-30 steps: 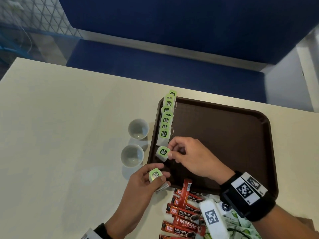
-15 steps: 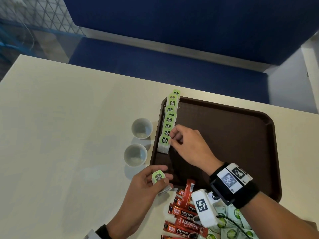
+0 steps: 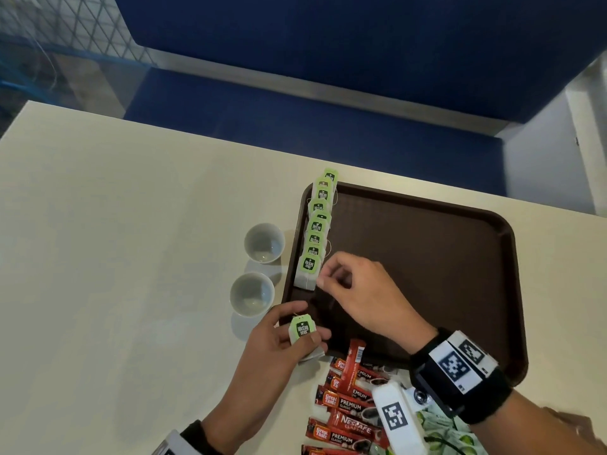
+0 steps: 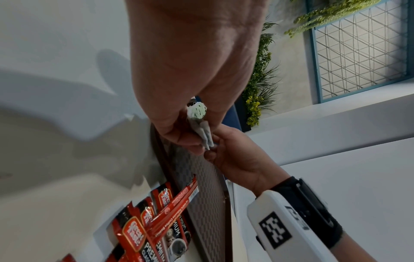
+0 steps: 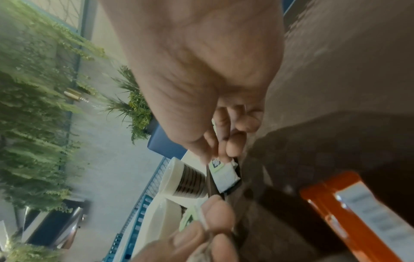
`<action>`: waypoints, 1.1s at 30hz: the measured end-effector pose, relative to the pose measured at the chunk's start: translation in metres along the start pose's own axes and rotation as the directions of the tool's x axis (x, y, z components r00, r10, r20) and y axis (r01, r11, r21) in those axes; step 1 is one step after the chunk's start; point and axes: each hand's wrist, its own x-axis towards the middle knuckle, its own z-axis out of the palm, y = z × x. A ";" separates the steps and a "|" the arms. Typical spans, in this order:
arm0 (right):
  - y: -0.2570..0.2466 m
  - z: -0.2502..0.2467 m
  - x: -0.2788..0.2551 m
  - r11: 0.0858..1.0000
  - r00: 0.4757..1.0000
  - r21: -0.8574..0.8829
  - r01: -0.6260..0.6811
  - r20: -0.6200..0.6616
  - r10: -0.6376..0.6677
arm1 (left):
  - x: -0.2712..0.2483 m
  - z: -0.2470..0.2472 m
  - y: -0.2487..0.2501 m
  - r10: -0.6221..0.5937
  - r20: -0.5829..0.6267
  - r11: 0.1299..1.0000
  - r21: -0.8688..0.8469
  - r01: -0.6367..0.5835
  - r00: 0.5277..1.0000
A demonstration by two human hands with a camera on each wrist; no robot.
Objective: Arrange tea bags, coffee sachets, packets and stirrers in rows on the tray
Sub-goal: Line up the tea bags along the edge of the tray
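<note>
Head view, left to right: I see two cups [image 3: 258, 269], then my left hand [image 3: 279, 343] pinching a tea bag [image 3: 302, 329] beside the tray [image 3: 492, 251]; my right hand [image 3: 358, 290], fingers curled, touches the tea-bag row [image 3: 315, 231] along the tray's left edge.

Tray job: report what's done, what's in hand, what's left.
Done: one row of tea bags lines the left edge of the tray. In hand: the left hand holds another tea bag; the right hand sits by the row's near end, apparently empty. Left: coffee sachets and green packets wait on the table. No stirrers visible.
</note>
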 end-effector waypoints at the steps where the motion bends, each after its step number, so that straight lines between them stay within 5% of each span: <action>1: -0.002 -0.002 -0.005 0.999 0.996 0.036 0.006 0.089 -0.010 | 0.000 0.001 0.000 -0.002 0.011 1.000 -0.011 0.002 1.000; 4: -0.007 -0.007 -0.020 0.992 0.936 0.124 -0.034 0.353 -0.012 | 0.003 0.003 -0.002 0.011 0.006 0.999 0.033 -0.011 1.000; 6: -0.008 -0.010 -0.027 0.994 0.921 0.105 -0.018 0.389 -0.025 | 0.004 0.003 -0.005 0.013 -0.005 0.998 0.068 -0.013 1.000; 22: -0.003 -0.009 -0.028 0.992 0.994 0.074 0.103 0.011 -0.105 | -0.004 -0.002 -0.011 -0.001 -0.086 0.979 0.201 0.019 0.996; 30: -0.002 0.012 -0.010 0.998 0.992 -0.029 0.055 0.112 -0.051 | -0.013 -0.011 -0.019 -0.049 -0.094 0.972 0.223 0.069 0.994; 33: -0.001 0.020 -0.002 0.997 0.997 -0.057 0.045 0.060 -0.041 | -0.016 -0.015 -0.022 -0.055 -0.099 0.973 0.219 0.075 0.994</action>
